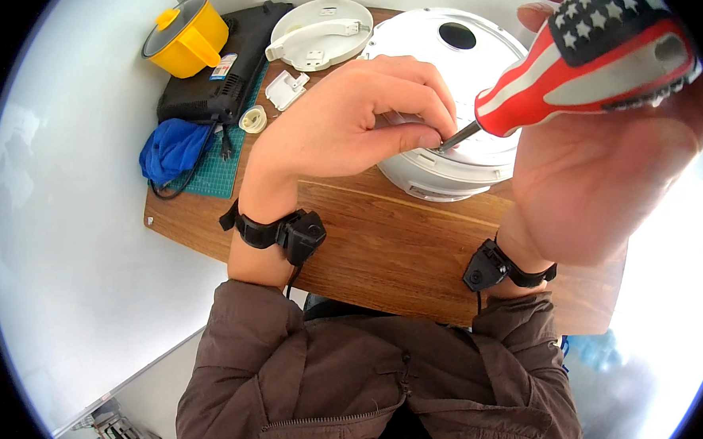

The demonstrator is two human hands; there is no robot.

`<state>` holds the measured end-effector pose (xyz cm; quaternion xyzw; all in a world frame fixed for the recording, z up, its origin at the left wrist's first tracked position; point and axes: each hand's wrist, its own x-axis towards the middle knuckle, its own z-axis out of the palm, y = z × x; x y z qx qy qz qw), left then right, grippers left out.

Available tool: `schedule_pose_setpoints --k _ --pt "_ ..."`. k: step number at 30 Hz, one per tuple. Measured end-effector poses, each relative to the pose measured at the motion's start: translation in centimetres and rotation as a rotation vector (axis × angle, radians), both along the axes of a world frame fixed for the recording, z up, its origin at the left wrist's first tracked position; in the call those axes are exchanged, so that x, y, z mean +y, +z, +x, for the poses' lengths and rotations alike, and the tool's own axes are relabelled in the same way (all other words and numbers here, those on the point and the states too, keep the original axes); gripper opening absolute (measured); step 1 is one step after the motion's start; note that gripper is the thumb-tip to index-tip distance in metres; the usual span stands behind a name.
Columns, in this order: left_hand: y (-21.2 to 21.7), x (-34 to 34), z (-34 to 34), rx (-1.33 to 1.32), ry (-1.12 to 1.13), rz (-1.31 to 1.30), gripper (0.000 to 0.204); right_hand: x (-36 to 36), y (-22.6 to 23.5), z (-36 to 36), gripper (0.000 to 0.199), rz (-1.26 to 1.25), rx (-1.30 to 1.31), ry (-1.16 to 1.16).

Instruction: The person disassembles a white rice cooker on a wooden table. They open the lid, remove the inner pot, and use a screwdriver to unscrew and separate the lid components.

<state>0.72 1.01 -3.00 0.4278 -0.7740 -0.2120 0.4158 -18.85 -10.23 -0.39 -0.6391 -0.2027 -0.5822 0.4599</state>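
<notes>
A round white appliance body, perhaps a rice cooker, stands on the wooden table in front of me; its top has a dark oval opening. My right hand is closed around a screwdriver with a red, white and dark star-patterned handle. The shaft slants down to the left, its tip at the appliance's near rim. Beside that tip, the thumb and fingers of my left hand are pinched together at the rim. Whatever lies between them is too small and covered to make out.
Behind my left hand lie a pale lid-like cover with a handle, a small white plastic part and a small round cream piece. Farther left are a black case, a yellow pot, blue cloth and a green mat.
</notes>
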Motion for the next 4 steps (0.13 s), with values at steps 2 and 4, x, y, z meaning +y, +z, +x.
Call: schedule_pose_setpoints --k 2,4 --pt "0.0 0.6 -0.4 0.052 0.036 -0.035 0.012 0.5 0.2 0.4 0.069 -0.072 0.022 -0.286" --pt "0.2 0.9 -0.6 0.062 0.053 -0.025 0.011 1.2 0.4 0.8 0.075 -0.124 0.043 -0.514"
